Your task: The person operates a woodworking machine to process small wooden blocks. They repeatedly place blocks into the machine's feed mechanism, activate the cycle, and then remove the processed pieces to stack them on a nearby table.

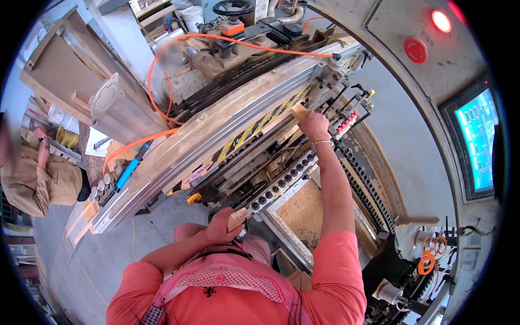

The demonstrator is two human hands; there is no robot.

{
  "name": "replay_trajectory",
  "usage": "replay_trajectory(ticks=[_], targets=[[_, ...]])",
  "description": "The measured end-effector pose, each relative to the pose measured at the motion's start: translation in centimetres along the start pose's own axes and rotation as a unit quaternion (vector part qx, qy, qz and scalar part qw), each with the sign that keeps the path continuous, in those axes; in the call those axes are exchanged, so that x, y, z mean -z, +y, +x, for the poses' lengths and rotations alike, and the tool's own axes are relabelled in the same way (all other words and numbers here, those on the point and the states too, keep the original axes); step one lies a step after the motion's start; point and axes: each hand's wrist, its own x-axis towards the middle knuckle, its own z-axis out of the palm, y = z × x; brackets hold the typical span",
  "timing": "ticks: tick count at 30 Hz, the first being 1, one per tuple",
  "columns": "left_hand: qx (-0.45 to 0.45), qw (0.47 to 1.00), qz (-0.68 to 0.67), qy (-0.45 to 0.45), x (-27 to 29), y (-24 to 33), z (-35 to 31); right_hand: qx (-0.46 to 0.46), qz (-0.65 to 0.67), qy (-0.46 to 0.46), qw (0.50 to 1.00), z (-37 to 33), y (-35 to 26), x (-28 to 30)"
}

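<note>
My left hand is closed around a short light-coloured wood block, close to my body at the near end of the machine. Stretched out ahead, my right hand grips another small wood piece at the far part of the machine bed. Beneath my right forearm runs a metal rail with a row of round black fittings. Yellow-and-black striped tape lines the machine's long beam. My fingers hide part of both wood pieces.
On the right are a lit control screen and a red stop button. Sawdust fills a tray below the rail. An orange hose crosses the beam. At left, a person in a tan jacket handles something.
</note>
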Motion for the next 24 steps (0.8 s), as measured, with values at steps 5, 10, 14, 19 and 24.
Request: replay_trajectory(ticks=[5, 10, 14, 19, 24], targets=[[-0.025, 0.999, 0.036, -0.007, -0.1, -0.5, -0.3, 0.013, 0.003, 0.003, 1.000, 0.0, 0.1, -0.1], [0.013, 1.000, -0.003, -0.002, -0.3, -0.4, -0.6, 0.009, 0.009, -0.008, 1.000, 0.0, 0.1, 0.2], [0.058, 0.998, -0.029, -0.023, -0.1, -0.3, -0.5, 0.010, 0.010, 0.009, 1.000, -0.2, -0.1, 0.3], [0.022, 1.000, 0.000, -0.019, 0.1, -0.2, -0.2, -0.026, 0.027, -0.022, 0.999, 0.1, 0.7, 0.9], [0.056, 0.996, -0.067, -0.015, -0.5, -0.5, -0.6, -0.030, 0.037, -0.005, 0.999, 0.6, 2.1, 0.0]])
